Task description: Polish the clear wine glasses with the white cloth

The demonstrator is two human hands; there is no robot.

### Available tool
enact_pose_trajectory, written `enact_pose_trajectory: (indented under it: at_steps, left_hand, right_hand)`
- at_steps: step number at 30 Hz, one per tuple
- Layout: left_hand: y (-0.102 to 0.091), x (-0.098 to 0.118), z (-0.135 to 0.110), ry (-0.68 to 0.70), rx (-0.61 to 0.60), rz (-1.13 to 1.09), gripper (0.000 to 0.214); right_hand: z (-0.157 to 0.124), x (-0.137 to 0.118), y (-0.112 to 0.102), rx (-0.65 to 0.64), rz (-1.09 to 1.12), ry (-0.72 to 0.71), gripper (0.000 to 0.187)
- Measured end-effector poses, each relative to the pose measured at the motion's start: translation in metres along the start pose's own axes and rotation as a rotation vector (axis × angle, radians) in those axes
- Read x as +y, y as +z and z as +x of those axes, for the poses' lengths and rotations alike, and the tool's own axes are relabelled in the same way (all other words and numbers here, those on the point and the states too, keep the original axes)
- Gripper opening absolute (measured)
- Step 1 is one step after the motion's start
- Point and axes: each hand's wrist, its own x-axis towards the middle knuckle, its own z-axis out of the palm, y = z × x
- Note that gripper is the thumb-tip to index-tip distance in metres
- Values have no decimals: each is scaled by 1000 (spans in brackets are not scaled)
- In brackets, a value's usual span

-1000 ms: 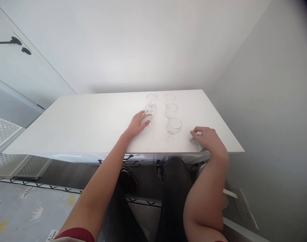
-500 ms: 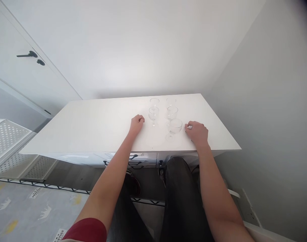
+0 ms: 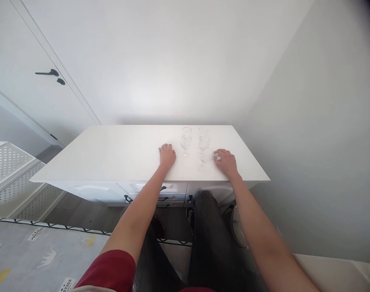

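Right hand has been moved closer to the front glass, just right of frame middle | white wad pinched in its fingers; left hand spread loosely | probably light, slippery, easily broken; best held by the stem

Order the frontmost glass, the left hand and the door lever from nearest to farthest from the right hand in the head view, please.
1. Frontmost glass, immediately left of the right hand.
2. Left hand, farther left.
3. Door lever, far left.
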Motion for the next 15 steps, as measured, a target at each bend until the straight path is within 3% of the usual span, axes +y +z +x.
enact_pose_trajectory:
  at_steps: [2,8,15]
  left_hand:
    - [0,-2,-7,-7,-6,60,47]
    - [-3,-14,-25,33,-192,187,67]
    - [-6,-15,-31,36,-210,204,68]
  right_hand:
    - [0,1,2,21,8,10,32]
    - [6,7,12,37,12,65,27]
    - [8,10,16,24,6,70,28]
